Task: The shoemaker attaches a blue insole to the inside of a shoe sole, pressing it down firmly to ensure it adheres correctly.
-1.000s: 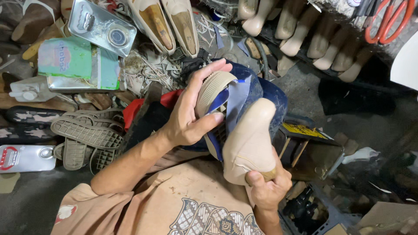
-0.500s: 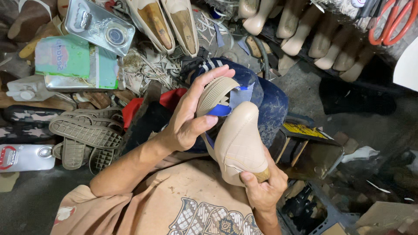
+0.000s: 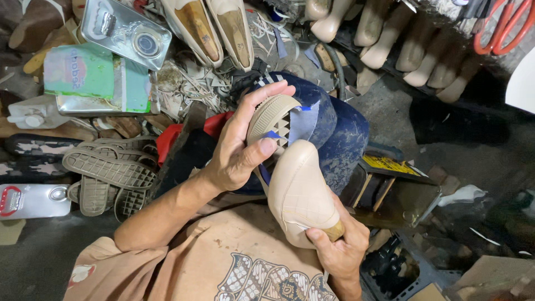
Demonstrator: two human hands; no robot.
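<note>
Matt beige leather-like upper (image 3: 301,195) with quilted stitching, smooth; ridged beige rubber sole (image 3: 270,114), patterned in raised triangles. Dusty blue denim (image 3: 340,134), rough and stained. Shiny dented metal tins (image 3: 125,30), grooved rubber soles (image 3: 108,167), smooth pale shoe lasts (image 3: 390,39).

Right of the left hand (image 3: 237,153) there is bare grey floor (image 3: 390,106) with room to pass. Left of it lie ribbed soles (image 3: 106,170). Above it stand a green tin (image 3: 95,81) and loose scraps. Below the right hand (image 3: 340,253) sits a dark box (image 3: 390,267), maybe a crate.
</note>
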